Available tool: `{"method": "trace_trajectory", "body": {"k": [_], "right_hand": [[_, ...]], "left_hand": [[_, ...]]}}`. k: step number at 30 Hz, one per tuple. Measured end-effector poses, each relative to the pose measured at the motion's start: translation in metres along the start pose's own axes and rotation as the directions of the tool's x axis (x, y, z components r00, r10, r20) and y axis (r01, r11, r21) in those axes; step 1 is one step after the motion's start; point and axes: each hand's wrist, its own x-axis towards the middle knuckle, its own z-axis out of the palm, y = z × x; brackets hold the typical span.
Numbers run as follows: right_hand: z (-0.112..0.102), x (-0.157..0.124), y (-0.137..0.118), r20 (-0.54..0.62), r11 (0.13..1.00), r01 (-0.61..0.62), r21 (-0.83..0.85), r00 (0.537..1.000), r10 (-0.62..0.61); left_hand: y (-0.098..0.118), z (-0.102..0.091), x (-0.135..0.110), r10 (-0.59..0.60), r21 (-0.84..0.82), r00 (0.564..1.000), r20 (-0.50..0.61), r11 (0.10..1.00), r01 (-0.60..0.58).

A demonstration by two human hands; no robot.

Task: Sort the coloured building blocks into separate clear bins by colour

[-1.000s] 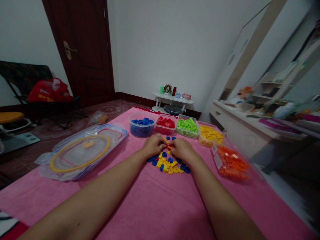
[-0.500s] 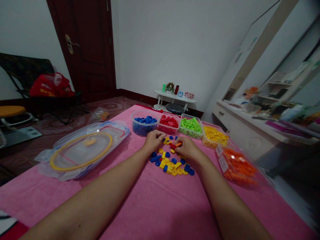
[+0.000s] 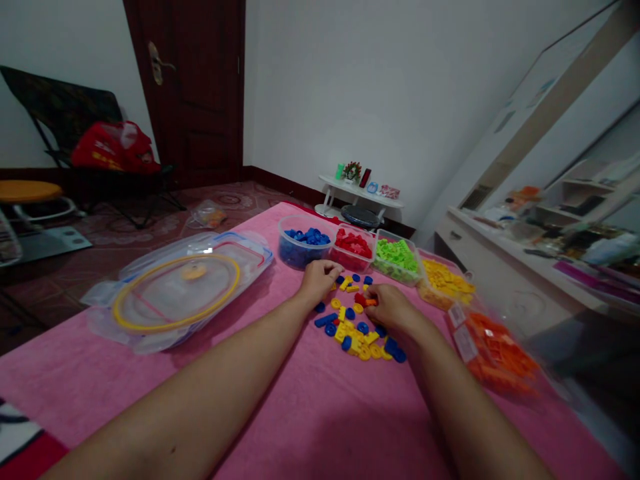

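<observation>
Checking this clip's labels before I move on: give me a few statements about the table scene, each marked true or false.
1. The right hand pinches a small orange piece. True.
2. The stack of clear lids lies to the right of both hands. False: it lies to their left on the pink cloth.
3. The blue tub stands at the left end of the row of tubs. True.
4. The left hand reaches into the green tub. False: it is down at the cloth, just in front of the blue tub.
5. The loose pile by the hands is mostly green pieces. False: it is mostly yellow and blue.
</observation>
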Motion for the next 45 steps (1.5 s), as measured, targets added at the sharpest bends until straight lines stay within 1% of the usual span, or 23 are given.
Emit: {"method": "trace_trajectory", "body": {"k": [2, 4, 5, 7, 8, 9, 11, 12, 14, 17, 19, 21, 23, 24, 25, 28, 31, 35, 38, 40, 42, 44, 45], "right_hand": [[-0.009, 0.003, -0.007, 0.038, 0.998, 0.006, -0.058, 0.999, -0.004], [-0.023, 0.010, -0.012, 0.110, 0.999, 0.021, -0.047, 0.994, -0.016], [-0.032, 0.015, -0.013, 0.154, 1.000, 0.022, -0.002, 0.988, -0.022], [-0.051, 0.027, -0.014, 0.214, 0.988, -0.008, 0.155, 0.976, -0.026], [-0.060, 0.035, -0.014, 0.206, 0.963, -0.047, 0.265, 0.978, -0.009], [-0.069, 0.043, -0.014, 0.168, 0.922, -0.091, 0.377, 0.985, 0.029], [-0.081, 0.060, -0.013, 0.052, 0.825, -0.149, 0.545, 0.988, 0.144], [-0.084, 0.068, -0.012, 0.001, 0.784, -0.161, 0.599, 0.980, 0.200], [-0.086, 0.079, -0.010, -0.056, 0.724, -0.161, 0.671, 0.962, 0.266], [-0.080, 0.084, -0.006, -0.053, 0.639, -0.146, 0.755, 0.958, 0.281], [-0.076, 0.080, -0.003, -0.009, 0.582, -0.152, 0.799, 0.965, 0.263], [-0.073, 0.073, 0.002, 0.064, 0.494, -0.175, 0.852, 0.970, 0.233], [-0.075, 0.062, 0.007, 0.129, 0.395, -0.198, 0.897, 0.972, 0.195], [-0.077, 0.055, 0.010, 0.150, 0.361, -0.206, 0.909, 0.972, 0.179], [-0.080, 0.048, 0.014, 0.158, 0.350, -0.209, 0.913, 0.973, 0.169], [-0.093, 0.019, 0.032, 0.123, 0.421, -0.195, 0.886, 0.974, 0.192], [-0.108, -0.017, 0.060, 0.068, 0.520, -0.211, 0.828, 0.957, 0.280], [-0.122, -0.061, 0.106, 0.035, 0.674, -0.335, 0.659, 0.908, 0.417], [-0.127, -0.083, 0.137, 0.028, 0.754, -0.417, 0.508, 0.882, 0.469], [-0.128, -0.090, 0.148, -0.042, 0.833, -0.412, 0.368, 0.888, 0.458], [-0.128, -0.092, 0.147, -0.190, 0.918, -0.349, 0.187, 0.904, 0.383], [-0.123, -0.090, 0.131, -0.320, 0.966, -0.259, 0.025, 0.913, 0.253], [-0.119, -0.087, 0.118, -0.353, 0.977, -0.210, -0.031, 0.917, 0.186]], "left_hand": [[0.000, 0.000, 0.000, -0.016, 0.001, 1.000, -0.006, 1.000, 0.016], [0.000, 0.000, 0.001, -0.022, 0.005, 1.000, -0.010, 1.000, 0.022], [0.000, 0.000, 0.001, -0.020, 0.008, 1.000, -0.010, 1.000, 0.020], [-0.001, 0.001, 0.001, -0.019, 0.012, 1.000, -0.004, 1.000, 0.019], [-0.001, 0.001, 0.001, -0.018, 0.010, 1.000, 0.000, 1.000, 0.018], [-0.001, 0.001, 0.001, -0.016, 0.006, 1.000, 0.004, 1.000, 0.016], [0.000, 0.001, 0.001, -0.015, 0.003, 1.000, 0.008, 1.000, 0.015], [0.000, 0.001, 0.000, -0.016, 0.005, 1.000, 0.008, 1.000, 0.016], [0.001, 0.000, 0.000, -0.024, 0.012, 1.000, 0.008, 1.000, 0.024], [0.001, -0.001, -0.001, -0.033, 0.007, 0.999, 0.011, 0.999, 0.033], [0.001, -0.001, -0.001, -0.025, 0.012, 1.000, 0.017, 1.000, 0.025], [-0.001, -0.001, 0.000, -0.020, 0.023, 1.000, 0.022, 1.000, 0.019], [-0.003, -0.001, 0.001, -0.017, 0.028, 1.000, 0.025, 0.999, 0.016], [-0.004, -0.002, 0.001, -0.013, 0.028, 1.000, 0.028, 1.000, 0.012], [-0.005, -0.002, 0.001, -0.005, 0.028, 0.999, 0.033, 1.000, 0.005], [-0.007, -0.002, 0.002, 0.013, 0.023, 0.999, 0.036, 1.000, -0.014], [-0.008, -0.002, 0.002, 0.009, 0.016, 1.000, 0.028, 1.000, -0.010], [-0.009, -0.001, 0.002, 0.005, 0.018, 0.999, 0.043, 1.000, -0.006], [-0.009, -0.001, 0.002, 0.007, 0.031, 0.999, 0.046, 0.999, -0.009], [-0.009, 0.000, 0.002, 0.010, 0.047, 0.999, 0.043, 0.999, -0.012], [-0.010, 0.000, 0.002, 0.015, 0.057, 0.999, 0.042, 0.998, -0.018], [-0.010, 0.001, 0.002, 0.018, 0.058, 0.999, 0.042, 0.998, -0.021], [-0.010, 0.001, 0.002, 0.018, 0.057, 0.999, 0.043, 0.998, -0.020]]}}
